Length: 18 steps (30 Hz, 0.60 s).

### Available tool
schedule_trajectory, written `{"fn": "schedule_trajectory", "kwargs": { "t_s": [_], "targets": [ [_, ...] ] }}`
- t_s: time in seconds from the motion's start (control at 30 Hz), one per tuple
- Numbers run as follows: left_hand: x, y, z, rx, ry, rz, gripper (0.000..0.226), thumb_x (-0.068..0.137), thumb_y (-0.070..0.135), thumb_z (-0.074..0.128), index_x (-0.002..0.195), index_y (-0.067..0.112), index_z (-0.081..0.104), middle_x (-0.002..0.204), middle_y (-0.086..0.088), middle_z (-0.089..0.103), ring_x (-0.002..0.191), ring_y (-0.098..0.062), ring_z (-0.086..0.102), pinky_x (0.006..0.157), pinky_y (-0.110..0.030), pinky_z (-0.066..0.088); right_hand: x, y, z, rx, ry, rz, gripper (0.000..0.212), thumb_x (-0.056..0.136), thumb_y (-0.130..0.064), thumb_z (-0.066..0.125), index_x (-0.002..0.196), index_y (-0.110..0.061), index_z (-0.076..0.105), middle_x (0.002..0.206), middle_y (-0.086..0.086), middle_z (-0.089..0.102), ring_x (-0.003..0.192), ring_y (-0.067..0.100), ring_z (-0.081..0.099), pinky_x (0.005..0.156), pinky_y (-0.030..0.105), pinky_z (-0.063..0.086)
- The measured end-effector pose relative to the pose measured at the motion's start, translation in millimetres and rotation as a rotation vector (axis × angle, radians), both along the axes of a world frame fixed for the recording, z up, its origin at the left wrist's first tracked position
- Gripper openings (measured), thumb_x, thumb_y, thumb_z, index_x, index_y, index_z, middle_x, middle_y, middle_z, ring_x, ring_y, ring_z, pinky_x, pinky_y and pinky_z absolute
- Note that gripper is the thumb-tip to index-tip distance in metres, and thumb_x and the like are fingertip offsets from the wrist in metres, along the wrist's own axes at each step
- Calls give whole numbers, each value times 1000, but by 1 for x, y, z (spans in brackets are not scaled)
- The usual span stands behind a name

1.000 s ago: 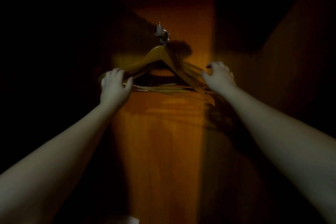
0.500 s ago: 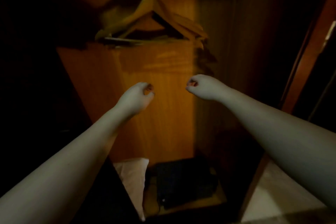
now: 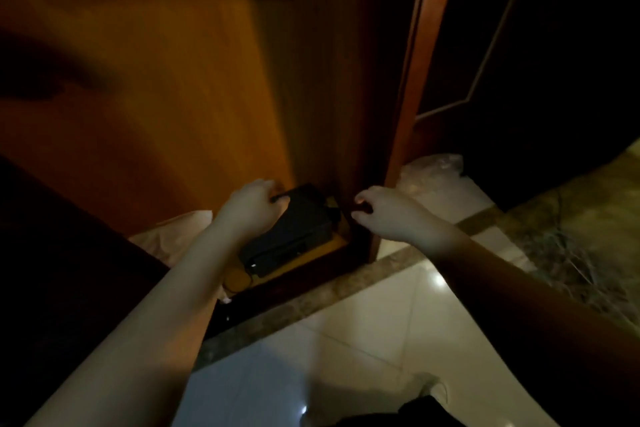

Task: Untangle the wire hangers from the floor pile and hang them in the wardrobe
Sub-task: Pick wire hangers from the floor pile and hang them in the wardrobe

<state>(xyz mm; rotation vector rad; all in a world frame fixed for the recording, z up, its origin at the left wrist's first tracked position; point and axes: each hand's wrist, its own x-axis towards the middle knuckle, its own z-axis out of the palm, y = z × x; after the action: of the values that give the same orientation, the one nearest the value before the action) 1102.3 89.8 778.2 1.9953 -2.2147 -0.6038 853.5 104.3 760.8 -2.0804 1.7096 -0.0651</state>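
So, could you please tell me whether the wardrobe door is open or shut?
Open: the wardrobe door is seen edge-on, and the black box inside shows.

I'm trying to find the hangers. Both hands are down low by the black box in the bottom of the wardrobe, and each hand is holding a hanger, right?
Not quite. In the head view both hands, left hand and right hand, are down by the black box in the wardrobe, but neither holds a hanger. Their fingers are loosely curled around nothing, and no hanger is in view.
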Motion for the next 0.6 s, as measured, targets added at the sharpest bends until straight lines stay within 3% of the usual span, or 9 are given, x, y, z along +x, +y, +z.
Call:
{"fn": "schedule_trajectory", "kwargs": {
  "t_s": [0.23,0.37,0.6],
  "targets": [
    [-138,19,-66,105,93,-81,34,101,36,48,129,20,58,126,-1,55,111,-17,54,86,-31,43,-142,69,-84,209,-44,-202,51,98,-47,46,142,-21,45,146,1,44,131,21,44,103,32,36],
    [-229,30,-98,240,105,-139,29,100,36,49,124,22,58,116,1,58,98,-13,59,82,-34,51,-232,105,-120,294,-6,-322,50,98,-50,44,141,-24,45,146,-5,44,129,16,45,107,36,36],
    [-376,26,-139,326,75,-294,30,100,35,49,124,19,60,120,2,59,104,-14,57,83,-31,46,-384,161,-164,421,42,-500,46,96,-48,46,136,-25,49,140,-3,49,127,17,47,107,38,38]
  ]
}}
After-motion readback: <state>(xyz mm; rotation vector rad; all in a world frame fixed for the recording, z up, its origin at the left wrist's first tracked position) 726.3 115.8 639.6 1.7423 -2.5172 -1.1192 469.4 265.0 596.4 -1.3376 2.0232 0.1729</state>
